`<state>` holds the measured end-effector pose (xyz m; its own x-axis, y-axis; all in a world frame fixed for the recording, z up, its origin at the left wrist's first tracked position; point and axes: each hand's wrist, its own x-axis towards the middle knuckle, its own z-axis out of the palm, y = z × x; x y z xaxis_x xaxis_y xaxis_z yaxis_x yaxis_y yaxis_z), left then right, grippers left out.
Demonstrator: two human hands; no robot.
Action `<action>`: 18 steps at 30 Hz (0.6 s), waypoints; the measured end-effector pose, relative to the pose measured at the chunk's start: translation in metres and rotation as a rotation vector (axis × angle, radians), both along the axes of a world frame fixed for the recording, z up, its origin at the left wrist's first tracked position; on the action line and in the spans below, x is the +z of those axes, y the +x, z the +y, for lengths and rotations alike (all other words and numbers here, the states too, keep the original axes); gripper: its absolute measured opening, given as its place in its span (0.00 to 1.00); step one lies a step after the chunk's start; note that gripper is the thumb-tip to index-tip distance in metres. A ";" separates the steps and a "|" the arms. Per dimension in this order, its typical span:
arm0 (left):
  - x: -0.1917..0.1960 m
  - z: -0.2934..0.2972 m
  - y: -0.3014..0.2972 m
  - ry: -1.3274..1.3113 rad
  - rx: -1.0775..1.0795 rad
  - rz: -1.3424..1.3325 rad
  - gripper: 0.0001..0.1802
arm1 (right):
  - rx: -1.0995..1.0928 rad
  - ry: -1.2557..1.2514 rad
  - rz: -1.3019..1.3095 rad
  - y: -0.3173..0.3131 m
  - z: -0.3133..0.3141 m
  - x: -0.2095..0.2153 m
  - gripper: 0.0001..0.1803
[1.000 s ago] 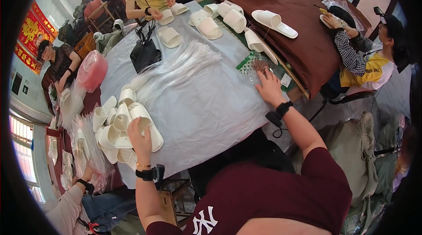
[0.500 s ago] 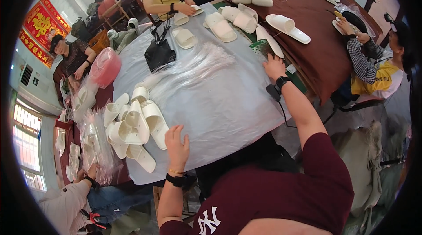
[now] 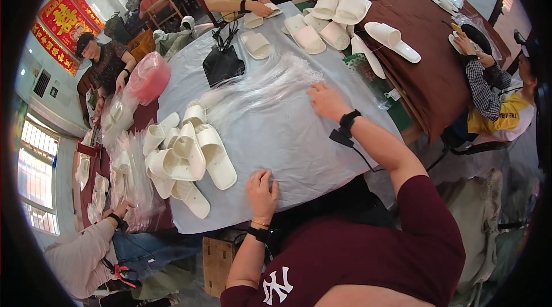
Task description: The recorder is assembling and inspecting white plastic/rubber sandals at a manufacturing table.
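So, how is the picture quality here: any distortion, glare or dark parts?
Head view: strong fisheye, so the table edge bends and the corners are black; daylight from windows at left, slightly blown out; soft glare on the clear plastic bags near the right hand; the left hand and white slippers are sharp, with soft shadows.

left hand (image 3: 262, 191) lowered to tablecloth (image 3: 276, 134)

Red banner sign (image 3: 64, 26) with gold characters at ten o'clock; clear plastic bags (image 3: 270, 85) spread mid-table
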<state>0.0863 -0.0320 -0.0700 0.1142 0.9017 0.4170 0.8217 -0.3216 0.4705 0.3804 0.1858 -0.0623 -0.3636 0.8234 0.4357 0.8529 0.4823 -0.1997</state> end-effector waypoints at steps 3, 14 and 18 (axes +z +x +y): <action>-0.006 0.001 -0.001 0.014 -0.007 -0.031 0.17 | 0.049 0.018 -0.117 -0.024 0.017 -0.013 0.13; -0.009 0.000 -0.002 0.041 0.018 -0.014 0.16 | -0.665 0.274 -0.031 0.091 0.057 0.086 0.11; -0.011 0.001 -0.001 0.047 0.018 -0.025 0.17 | -0.855 0.234 -0.060 0.194 0.050 0.111 0.21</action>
<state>0.0856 -0.0311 -0.0806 0.0872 0.8830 0.4611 0.8157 -0.3290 0.4759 0.5747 0.2362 0.0489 0.3072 0.7157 0.6272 0.9459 -0.3017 -0.1191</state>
